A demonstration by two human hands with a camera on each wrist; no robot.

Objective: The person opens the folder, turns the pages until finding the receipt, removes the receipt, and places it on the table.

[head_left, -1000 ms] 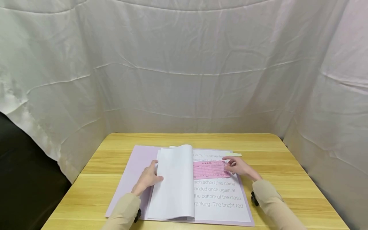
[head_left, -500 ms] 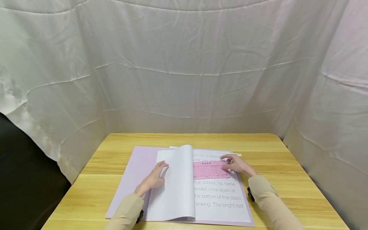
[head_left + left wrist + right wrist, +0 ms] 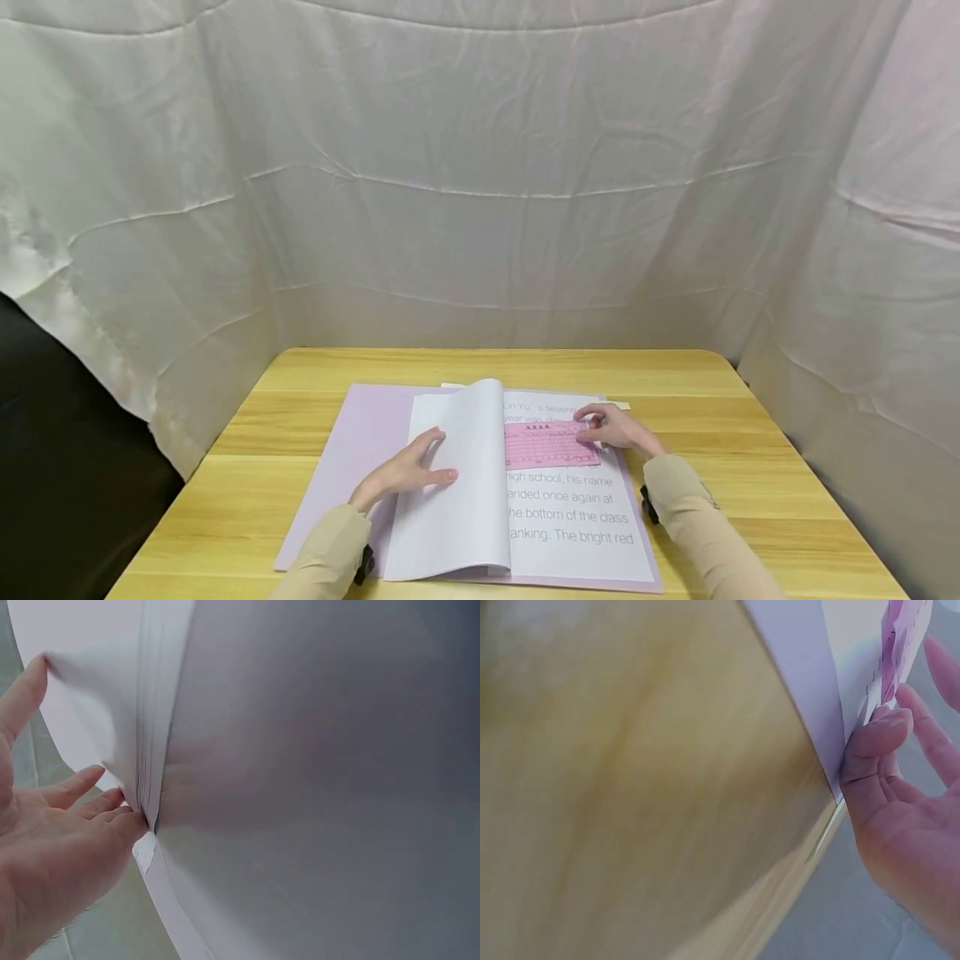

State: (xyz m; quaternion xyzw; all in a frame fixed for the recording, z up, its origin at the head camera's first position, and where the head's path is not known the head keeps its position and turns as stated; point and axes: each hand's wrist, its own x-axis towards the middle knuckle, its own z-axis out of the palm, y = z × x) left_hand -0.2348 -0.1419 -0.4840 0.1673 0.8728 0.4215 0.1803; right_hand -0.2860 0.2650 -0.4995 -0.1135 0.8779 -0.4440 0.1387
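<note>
An open book with a lilac cover [image 3: 348,450] lies on the table. Its turned white page [image 3: 453,525] curves over toward the left. My left hand [image 3: 408,471] rests on this page, thumb and fingers spread; in the left wrist view its fingertips touch the paper. On the right-hand page [image 3: 570,562], printed in large letters, lies a pink printed slip [image 3: 543,446]. Its left end meets the curved page edge. My right hand [image 3: 618,429] touches the slip's right end with bent fingers and thumb. In the right wrist view several fingers curl beside the page edge.
A pale yellow tab [image 3: 622,405] sticks out at the book's upper right, partly behind my right hand. A white tab [image 3: 452,385] shows at the top edge. The wooden table [image 3: 750,500] extends around the book, with grey-white curtains [image 3: 480,208] behind and beside it.
My left hand has slid rightward across the turned page, its fingers spreading over the paper. My right hand has shifted slightly left over the pink slip, which stays almost in place.
</note>
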